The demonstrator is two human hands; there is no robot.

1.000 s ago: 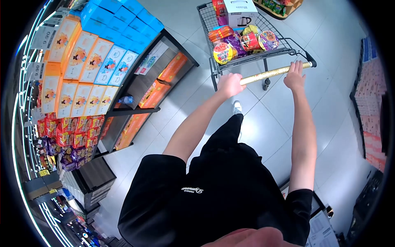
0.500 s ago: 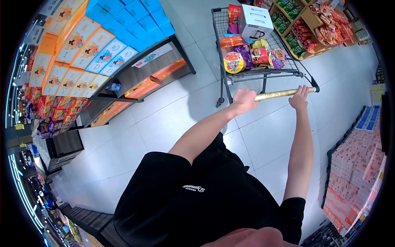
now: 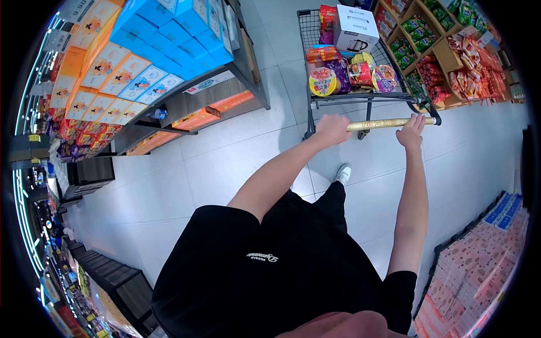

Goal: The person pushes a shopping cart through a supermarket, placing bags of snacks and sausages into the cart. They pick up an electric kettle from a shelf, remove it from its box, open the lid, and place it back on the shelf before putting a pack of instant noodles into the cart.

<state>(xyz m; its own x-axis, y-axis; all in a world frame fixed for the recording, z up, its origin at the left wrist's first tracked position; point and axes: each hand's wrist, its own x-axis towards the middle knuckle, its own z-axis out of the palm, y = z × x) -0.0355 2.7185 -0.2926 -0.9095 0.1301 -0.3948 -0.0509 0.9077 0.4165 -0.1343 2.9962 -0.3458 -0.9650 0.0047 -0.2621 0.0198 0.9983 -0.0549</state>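
Gold handle with some darker lettering along it, and from my end of the feed I've got both hands on the thing. My left hand has its fingers wrapped round the left end in a proper fist, so that one's definitely holding the bar. My right hand is near the other end, fingers laid across the top and slightly spread; can't tell from this high up whether they curl under.

The handle is on a dark wire shopping cart, just ahead of me and a bit to the right. Near side of the load: a yellow tub in the left corner, a purple packet right beside it, then a red packet, then a purple-topped tub. Behind the yellow one I see orange-red packs, and farther in a white box with a kettle printed on it.

Wooden display of snacks right next to the cart. Blue boxes are stacked over to my left, pink packs at lower right, and one white shoe shows on the pale tiled floor
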